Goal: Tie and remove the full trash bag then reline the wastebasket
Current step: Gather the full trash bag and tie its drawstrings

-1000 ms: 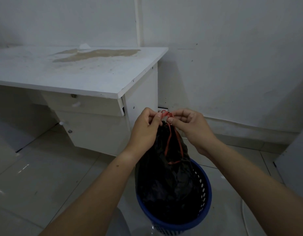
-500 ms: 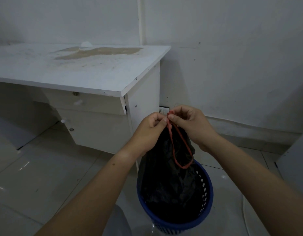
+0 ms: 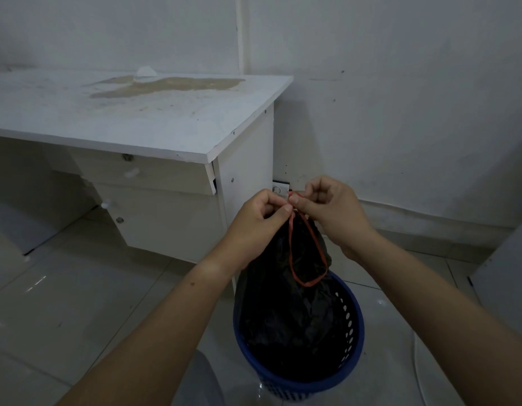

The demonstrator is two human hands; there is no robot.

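Note:
A black trash bag [image 3: 286,306] stands in a blue perforated wastebasket [image 3: 355,344] on the tiled floor, its top gathered into a neck held above the rim. A red drawstring [image 3: 308,253] hangs from the neck in a long loop down the bag's front. My left hand [image 3: 261,215] pinches the gathered neck and the string at its top. My right hand [image 3: 331,209] pinches the string's upper end just right of the left thumb. The two hands almost touch.
A white desk [image 3: 142,118] with a stained top and drawers stands left of the basket, its side panel close behind the bag. A white wall [image 3: 400,112] runs behind. A white panel [image 3: 512,276] stands at the right edge. A wall socket [image 3: 280,187] sits behind the hands.
The red loop has grown longer and hangs lower down the bag. My hands stay together at the neck, the right one pulling the string end slightly up and right.

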